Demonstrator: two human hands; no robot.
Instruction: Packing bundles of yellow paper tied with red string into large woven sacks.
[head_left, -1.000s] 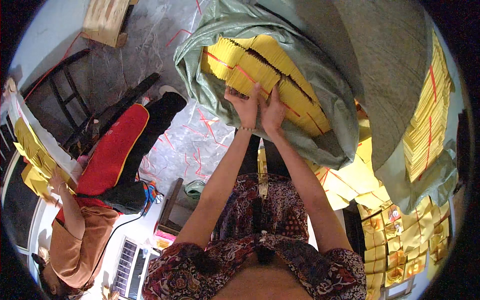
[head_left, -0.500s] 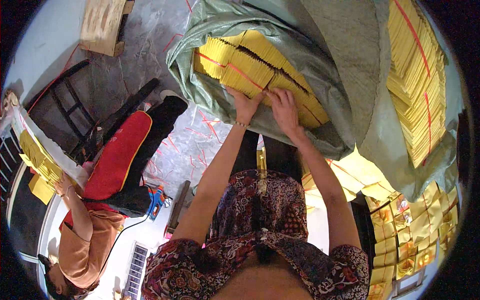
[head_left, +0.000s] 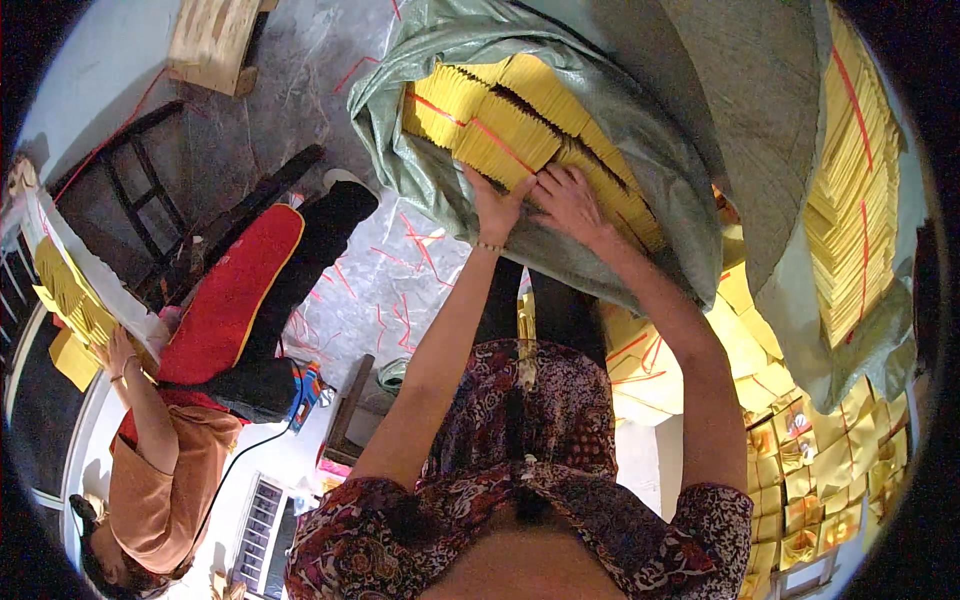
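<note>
A large grey-green woven sack lies with its mouth spread, full of tightly packed bundles of folded yellow paper tied with red strips. My left hand grips the near edge of a front bundle, its thumb toward the right hand and its fingertips partly hidden against the paper. Right beside it, my right hand is closed on the same stretch of paper, fingers bent over the edge. A dark gap runs between the rows of bundles behind both hands.
Another sack with stacked yellow paper stands at right, above piles of yellow packets. At left a co-worker in a brown shirt handles yellow sheets. A wooden pallet, a black metal frame and red strips lie on the floor.
My right hand has turned and slid slightly down along the bundle's edge, its elbow swinging outward. My left hand keeps its place on the paper. The whole view has shifted a little.
</note>
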